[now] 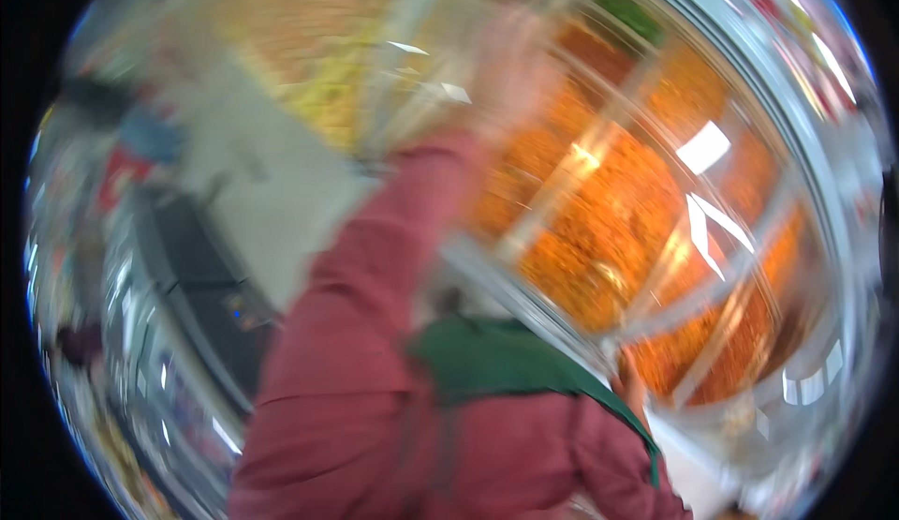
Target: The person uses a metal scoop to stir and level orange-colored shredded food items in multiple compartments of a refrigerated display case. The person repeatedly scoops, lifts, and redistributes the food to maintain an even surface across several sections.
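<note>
My left arm, in a maroon sleeve, stretches forward over a food display case. My left hand (pixel 516 70) is badly blurred in front of the case, so its fingers and anything in them cannot be made out. Below it, orange crumbly food (pixel 597 211) fills several compartments parted by pale dividers (pixel 555 197). My right hand (pixel 633 383) is at the near metal edge (pixel 534 302) of the case, partly hidden by my green apron (pixel 506 362). Whether it grips that edge is unclear.
Yellow and light orange food (pixel 309 35) lies in another section at the upper left. A metal frame (pixel 793 119) curves along the case's right side, with bright reflections on its panes. Dark grey boxlike units (pixel 204 288) stand on my left by the pale floor (pixel 274 176).
</note>
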Motion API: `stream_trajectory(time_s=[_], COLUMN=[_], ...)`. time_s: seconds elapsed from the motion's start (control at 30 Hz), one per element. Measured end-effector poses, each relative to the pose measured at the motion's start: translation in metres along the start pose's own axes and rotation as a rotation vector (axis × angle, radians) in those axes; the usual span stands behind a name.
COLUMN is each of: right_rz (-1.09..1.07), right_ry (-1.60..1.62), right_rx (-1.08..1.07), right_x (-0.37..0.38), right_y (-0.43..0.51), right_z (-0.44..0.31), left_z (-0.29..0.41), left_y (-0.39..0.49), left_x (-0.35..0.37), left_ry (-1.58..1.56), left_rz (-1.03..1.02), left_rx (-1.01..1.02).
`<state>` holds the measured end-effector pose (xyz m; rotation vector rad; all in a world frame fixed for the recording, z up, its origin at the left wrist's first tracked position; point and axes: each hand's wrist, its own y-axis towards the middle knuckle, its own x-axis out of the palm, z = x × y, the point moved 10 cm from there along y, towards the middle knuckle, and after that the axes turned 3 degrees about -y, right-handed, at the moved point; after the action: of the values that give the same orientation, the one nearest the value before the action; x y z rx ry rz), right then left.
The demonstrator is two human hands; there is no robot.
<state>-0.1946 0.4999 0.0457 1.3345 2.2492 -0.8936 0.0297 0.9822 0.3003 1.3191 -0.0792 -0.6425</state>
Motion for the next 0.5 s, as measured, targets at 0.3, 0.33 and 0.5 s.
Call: stream_trajectory(time_s=[0.3,0.33,0.5], right_rz=[0.148,0.152,0.153], right_ry=[-0.286,-0.294,-0.345], right_rx=[-0.032,-0.044,-0.103], right_x=[-0.04,-0.044,-0.053], right_y=[0.13,0.145,0.208], right_z=[0.02,0.013,-0.013], left_z=[-0.011,-0.011,-0.006], left_y=[-0.021,-0.019,-0.017], left_x=[0.034,0.032,0.026], left_ry=[-0.013,0.011,0.001], left_rz=[-0.426,-0.411,-0.362], left_rx=[-0.401,-0.382,-0.334])
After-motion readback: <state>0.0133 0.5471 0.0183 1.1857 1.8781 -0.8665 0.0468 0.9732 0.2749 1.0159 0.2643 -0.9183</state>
